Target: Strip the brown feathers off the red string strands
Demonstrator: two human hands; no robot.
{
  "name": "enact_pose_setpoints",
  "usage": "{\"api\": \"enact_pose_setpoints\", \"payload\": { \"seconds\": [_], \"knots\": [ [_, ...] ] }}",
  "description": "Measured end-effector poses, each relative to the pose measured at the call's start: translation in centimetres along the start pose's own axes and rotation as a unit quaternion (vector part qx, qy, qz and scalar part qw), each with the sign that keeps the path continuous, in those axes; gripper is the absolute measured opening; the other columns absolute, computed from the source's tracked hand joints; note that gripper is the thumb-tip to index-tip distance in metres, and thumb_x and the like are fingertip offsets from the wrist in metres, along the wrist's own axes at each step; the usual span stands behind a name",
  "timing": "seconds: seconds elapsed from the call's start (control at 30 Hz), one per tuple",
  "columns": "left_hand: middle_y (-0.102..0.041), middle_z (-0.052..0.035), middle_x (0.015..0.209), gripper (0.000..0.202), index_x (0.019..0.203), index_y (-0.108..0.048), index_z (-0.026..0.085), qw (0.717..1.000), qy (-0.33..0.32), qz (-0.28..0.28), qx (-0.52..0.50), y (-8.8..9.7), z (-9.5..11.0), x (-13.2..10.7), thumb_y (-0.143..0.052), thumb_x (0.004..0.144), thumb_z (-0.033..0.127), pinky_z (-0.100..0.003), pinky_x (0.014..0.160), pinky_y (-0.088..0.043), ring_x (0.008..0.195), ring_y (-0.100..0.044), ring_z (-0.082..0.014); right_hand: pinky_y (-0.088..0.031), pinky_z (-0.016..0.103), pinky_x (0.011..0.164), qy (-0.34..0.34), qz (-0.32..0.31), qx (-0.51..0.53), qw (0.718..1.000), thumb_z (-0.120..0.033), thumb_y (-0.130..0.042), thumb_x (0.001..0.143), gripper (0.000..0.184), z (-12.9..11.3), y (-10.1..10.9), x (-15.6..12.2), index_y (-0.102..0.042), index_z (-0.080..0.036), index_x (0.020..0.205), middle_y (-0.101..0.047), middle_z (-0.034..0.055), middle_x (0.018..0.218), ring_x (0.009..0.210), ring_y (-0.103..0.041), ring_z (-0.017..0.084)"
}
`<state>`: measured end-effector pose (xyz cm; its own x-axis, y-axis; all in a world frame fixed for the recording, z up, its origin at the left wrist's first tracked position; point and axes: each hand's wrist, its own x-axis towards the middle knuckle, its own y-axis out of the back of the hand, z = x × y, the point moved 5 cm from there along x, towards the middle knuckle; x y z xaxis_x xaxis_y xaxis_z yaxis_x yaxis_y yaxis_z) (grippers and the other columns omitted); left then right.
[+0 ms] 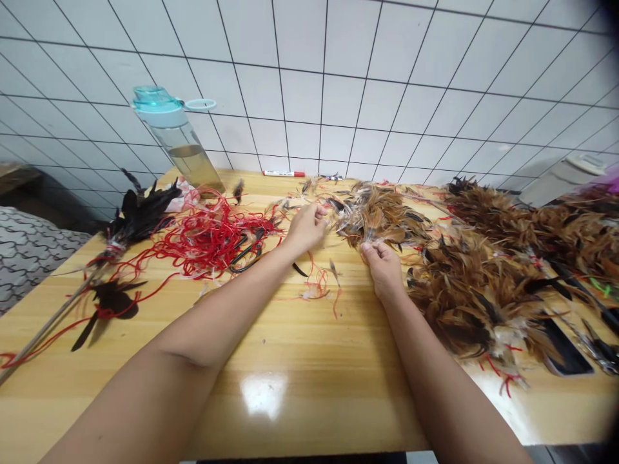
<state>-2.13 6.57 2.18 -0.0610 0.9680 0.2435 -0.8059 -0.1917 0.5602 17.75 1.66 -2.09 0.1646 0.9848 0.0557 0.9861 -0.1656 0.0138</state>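
Note:
My right hand (384, 265) pinches the pale lower end of a bunch of brown feathers (384, 216) between thumb and fingers. My left hand (307, 228) is just left of that bunch, closed with thumb and fingertips together. A slight blur hides what it holds, if anything. Loose fluff and snips of red string (316, 283) lie on the table between and below the hands. Beside my left forearm rests a tangled heap of red string (207, 235), with dark scissor handles (249, 248) partly under it.
Larger heaps of brown feathers (474, 290) cover the right side, near a phone (568, 348). A stick with black feathers (140, 212) tied at its top lies left. A tall bottle (191, 158) and a red-and-white marker (284, 173) are by the tiled wall.

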Motion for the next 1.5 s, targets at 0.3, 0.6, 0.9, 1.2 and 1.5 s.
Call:
{"api": "enact_pose_setpoints", "payload": {
  "seconds": [0.3, 0.6, 0.9, 1.2, 1.5],
  "knots": [
    [-0.069, -0.0046, 0.076, 0.010, 0.077, -0.070, 0.017, 0.921, -0.043, -0.286, 0.262, -0.6, 1.4, -1.5, -0.066, 0.071, 0.024, -0.025, 0.064, -0.038, 0.071, -0.060, -0.0169, -0.029, 0.024, 0.054, 0.009, 0.003, -0.022, 1.000, -0.044, -0.063, 0.069, 0.028, -0.4, 0.0, -0.2, -0.051, -0.019, 0.065, -0.045, -0.0053, 0.057, 0.054, -0.035, 0.009],
    [-0.065, -0.0088, 0.082, 0.013, 0.079, -0.063, 0.014, 0.934, -0.083, -0.252, 0.238, -1.6, 1.7, -1.9, -0.053, 0.072, 0.008, -0.028, 0.071, -0.040, 0.078, -0.058, -0.0195, -0.030, 0.024, 0.054, 0.022, 0.007, -0.055, 0.998, -0.045, -0.061, 0.070, 0.028, 0.0, 0.0, -0.2, -0.052, -0.019, 0.066, -0.044, -0.0050, 0.059, 0.056, -0.035, 0.010],
    [-0.053, 0.0034, 0.064, 0.011, 0.085, -0.052, 0.013, 0.899, 0.060, -0.258, -0.348, -3.4, 3.3, -3.0, -0.060, 0.077, 0.012, -0.019, 0.058, -0.041, 0.056, -0.050, -0.0057, -0.030, 0.024, 0.053, 0.029, -0.002, -0.053, 0.998, -0.044, -0.061, 0.069, 0.027, -0.2, -0.3, -0.3, -0.052, -0.019, 0.065, -0.043, -0.0054, 0.058, 0.055, -0.034, 0.010],
    [-0.056, 0.0018, 0.059, 0.008, 0.073, -0.056, 0.010, 0.894, 0.116, -0.228, -0.368, -4.7, 3.2, -3.8, -0.064, 0.073, 0.010, -0.018, 0.055, -0.039, 0.053, -0.051, -0.0050, -0.030, 0.024, 0.054, 0.046, -0.012, -0.074, 0.996, -0.043, -0.060, 0.071, 0.026, 0.0, -0.4, -0.1, -0.055, -0.018, 0.066, -0.044, -0.0046, 0.058, 0.056, -0.034, 0.010],
    [-0.054, 0.0032, 0.058, 0.018, 0.068, -0.058, 0.011, 0.881, 0.143, -0.222, -0.392, -5.2, 2.3, -3.9, -0.073, 0.061, 0.018, -0.019, 0.050, -0.030, 0.049, -0.041, -0.0035, -0.029, 0.024, 0.053, 0.062, -0.021, -0.095, 0.993, -0.043, -0.061, 0.070, 0.028, -0.4, -0.5, -0.3, -0.051, -0.019, 0.059, -0.039, -0.0050, 0.055, 0.055, -0.032, 0.010]
  ]
}}
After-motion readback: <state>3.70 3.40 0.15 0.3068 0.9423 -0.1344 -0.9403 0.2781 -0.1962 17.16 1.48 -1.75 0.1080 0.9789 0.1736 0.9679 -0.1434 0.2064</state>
